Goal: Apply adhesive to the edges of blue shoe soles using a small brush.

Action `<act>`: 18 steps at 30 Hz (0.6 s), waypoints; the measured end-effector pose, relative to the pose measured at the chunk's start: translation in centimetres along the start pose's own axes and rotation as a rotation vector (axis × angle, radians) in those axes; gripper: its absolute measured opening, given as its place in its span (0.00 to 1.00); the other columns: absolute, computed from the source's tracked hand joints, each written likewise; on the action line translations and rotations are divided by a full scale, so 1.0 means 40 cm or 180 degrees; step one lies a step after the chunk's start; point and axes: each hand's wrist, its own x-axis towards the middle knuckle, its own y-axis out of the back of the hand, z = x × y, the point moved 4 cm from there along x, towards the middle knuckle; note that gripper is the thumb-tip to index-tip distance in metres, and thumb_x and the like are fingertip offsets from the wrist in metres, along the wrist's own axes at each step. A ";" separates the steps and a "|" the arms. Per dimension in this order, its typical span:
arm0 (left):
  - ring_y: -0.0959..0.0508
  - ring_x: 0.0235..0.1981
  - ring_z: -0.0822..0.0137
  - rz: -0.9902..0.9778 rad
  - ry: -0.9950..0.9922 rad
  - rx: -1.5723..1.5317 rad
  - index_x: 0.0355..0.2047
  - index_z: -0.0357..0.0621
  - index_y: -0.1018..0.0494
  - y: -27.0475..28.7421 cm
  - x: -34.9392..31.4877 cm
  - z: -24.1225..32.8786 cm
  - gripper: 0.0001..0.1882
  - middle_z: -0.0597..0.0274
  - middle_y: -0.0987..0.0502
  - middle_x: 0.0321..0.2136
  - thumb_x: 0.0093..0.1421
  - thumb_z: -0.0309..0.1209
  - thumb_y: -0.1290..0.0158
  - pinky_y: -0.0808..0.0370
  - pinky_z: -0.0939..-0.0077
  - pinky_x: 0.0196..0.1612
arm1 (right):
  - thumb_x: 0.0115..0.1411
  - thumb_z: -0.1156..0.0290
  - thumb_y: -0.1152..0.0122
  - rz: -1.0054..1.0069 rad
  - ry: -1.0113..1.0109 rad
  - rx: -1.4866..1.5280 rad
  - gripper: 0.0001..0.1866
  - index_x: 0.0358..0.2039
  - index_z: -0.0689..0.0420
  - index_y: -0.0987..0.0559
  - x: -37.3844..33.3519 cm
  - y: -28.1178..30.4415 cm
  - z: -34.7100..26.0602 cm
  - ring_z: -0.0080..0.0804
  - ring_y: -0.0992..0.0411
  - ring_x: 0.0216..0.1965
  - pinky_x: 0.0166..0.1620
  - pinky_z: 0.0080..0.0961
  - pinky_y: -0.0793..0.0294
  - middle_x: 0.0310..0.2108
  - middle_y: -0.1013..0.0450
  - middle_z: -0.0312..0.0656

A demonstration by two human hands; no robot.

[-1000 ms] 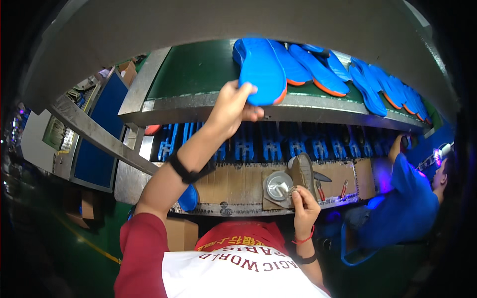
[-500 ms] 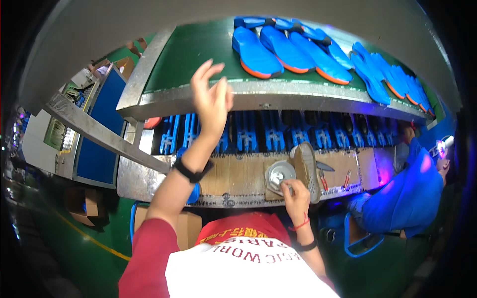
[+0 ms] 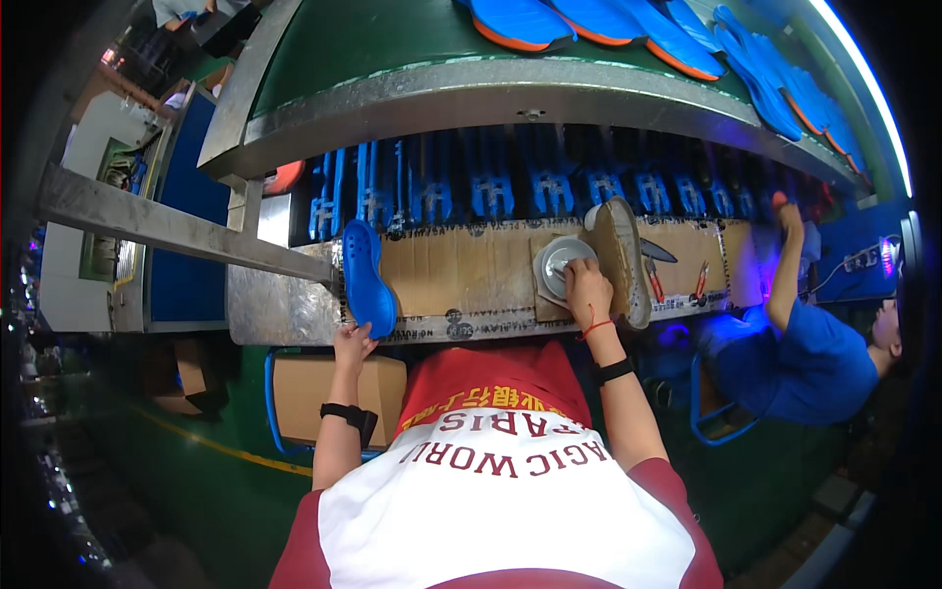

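A blue shoe insole (image 3: 368, 280) lies lengthwise at the left end of the cardboard-covered bench. At its near end is my left hand (image 3: 354, 346), fingers closed on the edge. My right hand (image 3: 589, 296) is at a round pale bowl (image 3: 551, 267), fingers pinched together over its near right rim. Whatever those fingers hold reaches into the bowl and is too small to make out. Just right of the bowl stands a pale shoe-shaped piece (image 3: 621, 260) on its side, its brownish inner face showing.
A knife (image 3: 657, 251), red-handled pliers (image 3: 654, 280) and another red-handled tool (image 3: 702, 280) lie to the right. Blue racks (image 3: 491, 191) line the bench's back, under a metal-edged conveyor (image 3: 412, 98) bearing blue insoles with orange. A co-worker in blue (image 3: 800, 363) sits at right.
My left hand has come down from the conveyor's edge to the blue insole on the bench. My right hand stays at the bowl, now further over it. The view has shifted.
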 end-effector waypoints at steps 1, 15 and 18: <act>0.35 0.11 0.76 -0.0135 0.0243 -0.0429 0.37 0.45 0.34 -0.010 -0.007 0.009 0.11 0.65 0.28 0.27 0.57 0.29 0.42 0.25 0.79 0.24 | 0.58 0.67 0.45 -0.0029 0.0043 0.0034 0.06 0.32 0.54 0.23 -0.001 0.002 -0.003 0.51 0.26 0.30 0.34 0.43 0.27 0.34 0.27 0.46; 0.28 0.52 0.60 -0.1607 -0.0913 -0.1153 0.58 0.43 0.46 -0.241 -0.364 0.326 0.31 0.53 0.33 0.51 0.56 0.16 0.49 0.20 0.65 0.46 | 0.57 0.68 0.43 0.0131 0.0291 0.0252 0.06 0.31 0.55 0.22 -0.007 0.038 -0.024 0.49 0.26 0.31 0.33 0.41 0.26 0.33 0.27 0.44; 0.27 0.50 0.63 -0.1617 -0.1442 -0.0994 0.56 0.40 0.44 -0.328 -0.403 0.384 0.29 0.56 0.32 0.50 0.56 0.16 0.47 0.22 0.67 0.47 | 0.56 0.69 0.43 -0.0166 0.0189 -0.0139 0.05 0.31 0.55 0.22 -0.018 0.027 -0.010 0.48 0.26 0.31 0.33 0.40 0.27 0.33 0.27 0.44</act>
